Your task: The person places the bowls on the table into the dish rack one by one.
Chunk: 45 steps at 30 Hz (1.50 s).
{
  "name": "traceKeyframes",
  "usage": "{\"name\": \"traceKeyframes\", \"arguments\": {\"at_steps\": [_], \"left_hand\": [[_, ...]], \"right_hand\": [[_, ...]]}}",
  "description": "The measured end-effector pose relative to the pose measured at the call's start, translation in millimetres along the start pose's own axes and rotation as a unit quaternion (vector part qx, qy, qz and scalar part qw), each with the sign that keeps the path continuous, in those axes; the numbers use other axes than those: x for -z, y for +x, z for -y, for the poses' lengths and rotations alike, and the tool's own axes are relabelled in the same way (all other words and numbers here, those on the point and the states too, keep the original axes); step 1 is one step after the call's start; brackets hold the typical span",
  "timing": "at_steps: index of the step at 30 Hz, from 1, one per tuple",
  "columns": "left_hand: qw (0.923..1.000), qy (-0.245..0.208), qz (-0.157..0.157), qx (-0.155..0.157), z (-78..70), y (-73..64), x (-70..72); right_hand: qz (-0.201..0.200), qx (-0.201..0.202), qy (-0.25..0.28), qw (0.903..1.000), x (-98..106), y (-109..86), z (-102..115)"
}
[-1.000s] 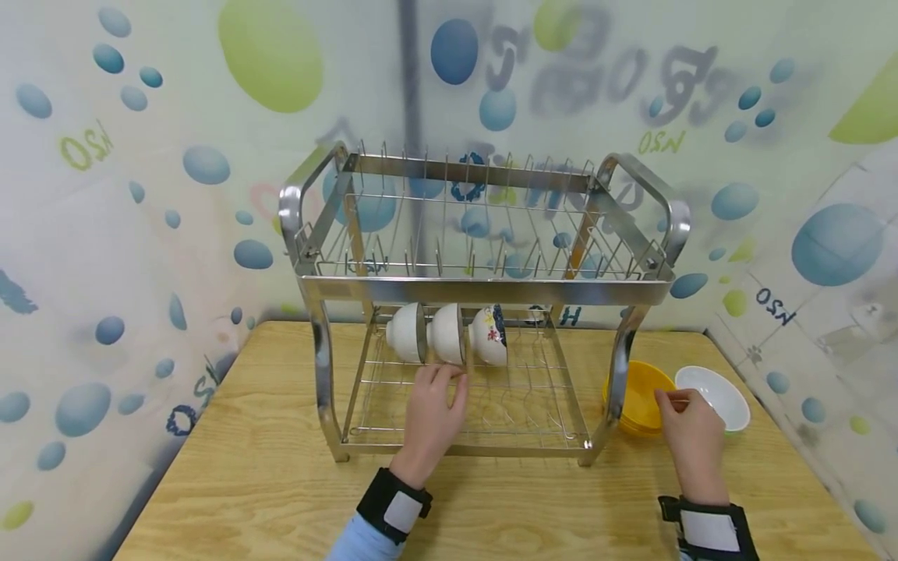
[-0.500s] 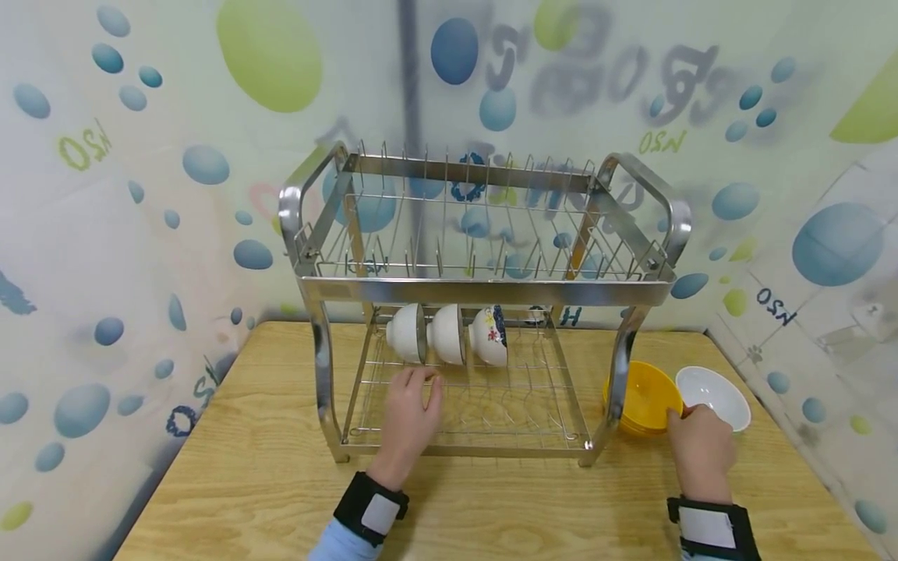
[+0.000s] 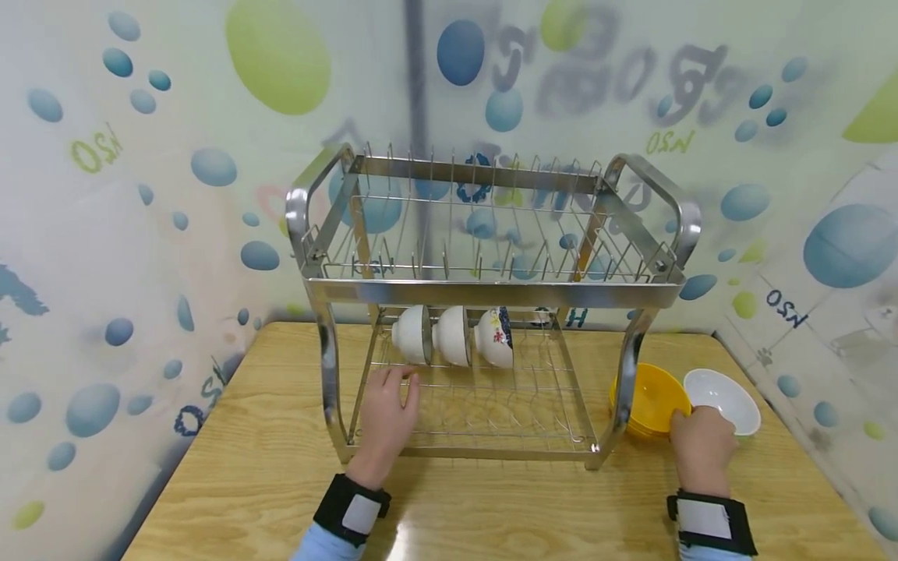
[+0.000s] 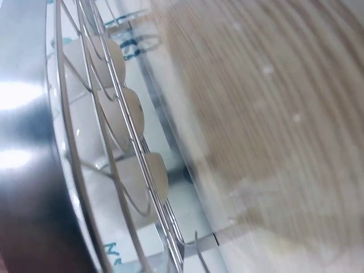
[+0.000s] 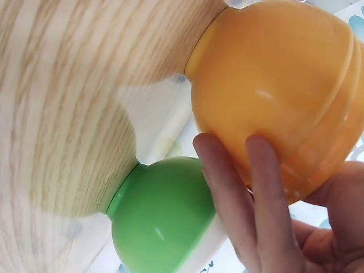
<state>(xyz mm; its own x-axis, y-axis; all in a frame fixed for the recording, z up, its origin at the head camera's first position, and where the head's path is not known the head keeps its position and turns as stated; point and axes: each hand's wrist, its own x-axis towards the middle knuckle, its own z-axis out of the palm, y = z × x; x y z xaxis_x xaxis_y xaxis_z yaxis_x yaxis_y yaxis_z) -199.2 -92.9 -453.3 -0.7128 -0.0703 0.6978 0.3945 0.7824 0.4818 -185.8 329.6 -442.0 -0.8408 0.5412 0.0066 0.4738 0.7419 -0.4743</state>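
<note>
A stack of yellow bowls [image 3: 648, 399] stands on the table right of the metal dish rack. My right hand [image 3: 704, 446] pinches the near-right rim of the yellow bowl; in the right wrist view two fingers [image 5: 267, 176] lie along its outer wall and the thumb is up by the rim. Over the rack's lower tier hangs my left hand [image 3: 384, 413], fingers loosely bent and holding nothing. Just behind it, a row of three bowls stands on edge in the wires: two white ones [image 3: 411, 336] [image 3: 451, 337] and a flower-patterned one [image 3: 494, 340].
Right beside the yellow stack sits a bowl [image 3: 722, 399], white inside, its outside green [image 5: 162, 210] in the right wrist view. The two-tier rack [image 3: 491, 294] fills the middle, with upright wires on top. Patterned sheeting [image 3: 210, 70] surrounds the wooden table [image 3: 491, 506].
My right hand has moved down from over the yellow bowls and taken hold of the rim. My left hand has drawn left, away from the bowls in the rack. The head view has shifted slightly.
</note>
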Motion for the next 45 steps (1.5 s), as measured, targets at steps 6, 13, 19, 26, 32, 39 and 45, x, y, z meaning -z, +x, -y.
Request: {"name": "traceKeyframes", "arguments": {"at_steps": [6,13,19,26,32,39,45], "left_hand": [[0.9999,0.007,0.003,0.008,6.1,0.8,6.0],[0.9996,0.019,0.014,0.016,5.7,1.3,9.3],[0.9996,0.022,0.016,0.009,5.1,1.0,9.4],[0.9996,0.024,0.011,0.005,5.5,0.2,8.9],[0.9996,0.020,0.013,0.011,6.2,-0.5,8.7],[0.9997,0.018,0.008,0.011,5.4,-0.3,9.1],[0.9996,0.027,0.004,-0.003,5.0,-1.2,6.5]], "right_hand": [[-0.008,0.000,0.009,0.9999,-2.1,0.8,0.3],[-0.015,0.000,0.007,0.9999,-2.3,-2.1,2.2],[-0.029,-0.001,0.011,0.9995,-2.7,-1.7,3.9],[-0.059,0.014,-0.011,0.9981,-0.9,-1.6,5.3],[-0.072,0.020,-0.014,0.9971,-0.2,-2.8,3.7],[-0.109,0.037,-0.011,0.9933,-1.4,-3.4,2.2],[-0.129,0.044,-0.006,0.9906,-2.0,-4.1,4.1]]}}
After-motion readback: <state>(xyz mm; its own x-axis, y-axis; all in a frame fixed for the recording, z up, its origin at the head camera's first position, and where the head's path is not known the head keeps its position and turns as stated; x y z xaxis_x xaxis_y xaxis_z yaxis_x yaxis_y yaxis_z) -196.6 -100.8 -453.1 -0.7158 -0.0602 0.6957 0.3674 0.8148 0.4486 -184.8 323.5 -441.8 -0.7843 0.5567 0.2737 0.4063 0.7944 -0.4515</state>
